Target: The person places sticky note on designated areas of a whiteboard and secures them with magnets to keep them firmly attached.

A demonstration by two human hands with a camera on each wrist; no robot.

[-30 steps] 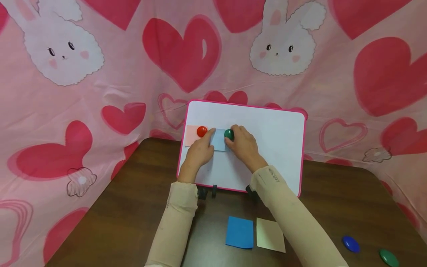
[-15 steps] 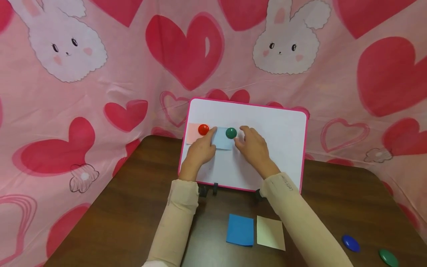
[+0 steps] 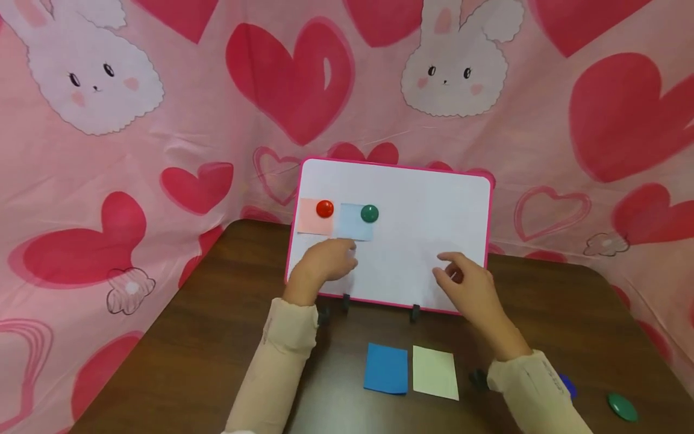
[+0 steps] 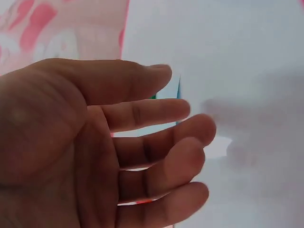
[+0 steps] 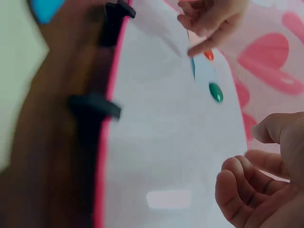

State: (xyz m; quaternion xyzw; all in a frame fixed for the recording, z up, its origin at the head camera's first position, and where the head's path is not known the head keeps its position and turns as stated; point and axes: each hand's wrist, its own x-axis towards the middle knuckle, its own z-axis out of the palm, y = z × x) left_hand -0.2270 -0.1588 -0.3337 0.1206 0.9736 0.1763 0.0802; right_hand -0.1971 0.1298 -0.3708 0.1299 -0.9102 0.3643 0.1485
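A pink-rimmed whiteboard (image 3: 401, 253) stands tilted on the table. At its left, a pink sticky note (image 3: 311, 222) lies under a red round magnet (image 3: 325, 208), and beside it a light blue note (image 3: 351, 226) has a green magnet (image 3: 370, 213) at its upper right. My left hand (image 3: 327, 262) hovers just below the light blue note, fingers loosely bent around nothing, as the left wrist view confirms. In front of the board's lower right, my right hand (image 3: 468, 286) is held with thumb and index finger apart, holding nothing.
On the table in front lie a blue sticky note (image 3: 386, 369) and a pale yellow-green one (image 3: 435, 372). A second green magnet (image 3: 622, 407) lies at right; a blue magnet (image 3: 567, 386) is partly behind the right sleeve. Dark clips (image 3: 415, 312) support the board's lower edge.
The right hand has let go of the green magnet and moved down and right. The left hand has come off the light blue note and dropped lower. Both magnets stay on the board.
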